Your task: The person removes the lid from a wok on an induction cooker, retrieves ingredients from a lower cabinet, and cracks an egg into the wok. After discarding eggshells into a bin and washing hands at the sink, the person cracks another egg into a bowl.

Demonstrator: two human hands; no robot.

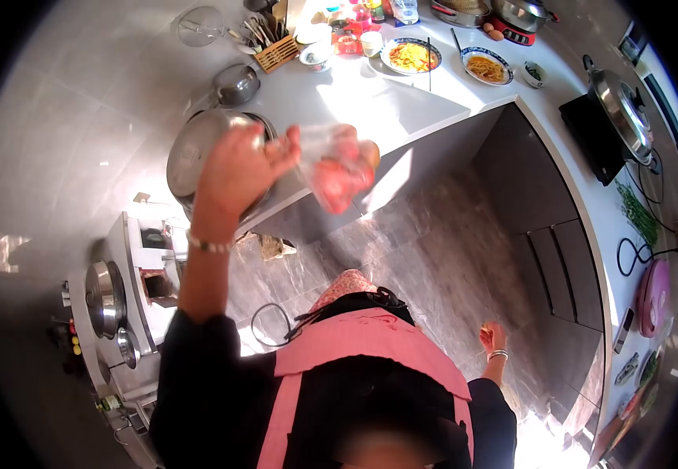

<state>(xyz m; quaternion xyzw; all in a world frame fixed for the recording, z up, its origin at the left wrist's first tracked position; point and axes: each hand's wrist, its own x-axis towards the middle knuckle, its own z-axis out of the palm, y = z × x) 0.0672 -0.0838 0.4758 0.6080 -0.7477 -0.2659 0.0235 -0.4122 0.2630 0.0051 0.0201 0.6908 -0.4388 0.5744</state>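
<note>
Transparent plastic bag of red and orange pieces (pixel 337 168) hung close to the centre of the view, toward twelve o'clock, across the front edge of the white, smooth-topped bench (pixel 300 105). The left hand (pixel 233 168), at ten o'clock, had a narrow grip, thumb and fingers pinching one end of the bag. The bare right hand (pixel 494 338), low at four o'clock, had its fingers curled; whether it held anything, I could not tell.

Slipping looked the chief danger: thin plastic, a load bunched at the far end and a pinch at one end only could have let the bag drop to the grey floor (pixel 433 227). A careless swing could also have knocked the large round steel vessel (pixel 189 152), at ten o'clock behind the hand.

That vessel's contents could not be seen. Near one o'clock, a blue-rimmed plate (pixel 385 56) held yellow and red food (pixel 411 59); between one and two, another blue-rimmed plate (pixel 509 78) held brownish noodles (pixel 486 70). Toward two, a small white bowl (pixel 536 84) carried something dark green. Just past two, a steel lid hid whatever the wide pan (pixel 622 113) contained. Between eleven and twelve, a slatted wooden holder (pixel 276 55) stood full of utensils (pixel 259 30).
</note>
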